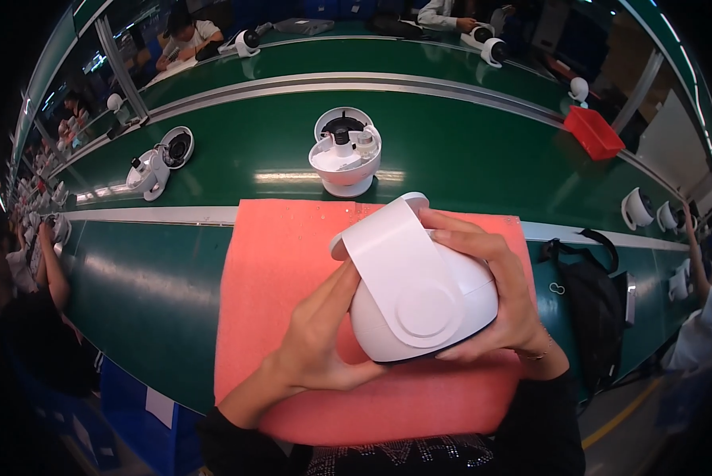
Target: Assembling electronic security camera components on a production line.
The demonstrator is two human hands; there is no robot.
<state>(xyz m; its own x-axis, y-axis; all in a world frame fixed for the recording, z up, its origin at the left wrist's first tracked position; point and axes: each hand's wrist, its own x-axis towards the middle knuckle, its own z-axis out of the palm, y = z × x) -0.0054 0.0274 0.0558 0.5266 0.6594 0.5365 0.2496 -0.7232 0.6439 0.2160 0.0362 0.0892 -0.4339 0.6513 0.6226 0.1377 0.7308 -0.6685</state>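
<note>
A white security camera (407, 278) with a rounded body and a flat curved bracket is held tilted over a pink foam mat (249, 317). My left hand (312, 337) grips it from the left, its fingers along the bracket and its thumb under the lower edge. On the other side my right hand (503, 293) wraps round the body, fingers over the top and thumb underneath. The camera's underside faces away from view. Small screws (324, 211) lie near the mat's far edge.
Beyond the mat, an opened white camera (345, 163) stands on the green conveyor belt (245, 135), with another opened camera (156, 165) farther left. A red bin (592, 133) sits at the back right. A black bag (594, 309) lies right of the mat. Co-workers sit on both sides and opposite.
</note>
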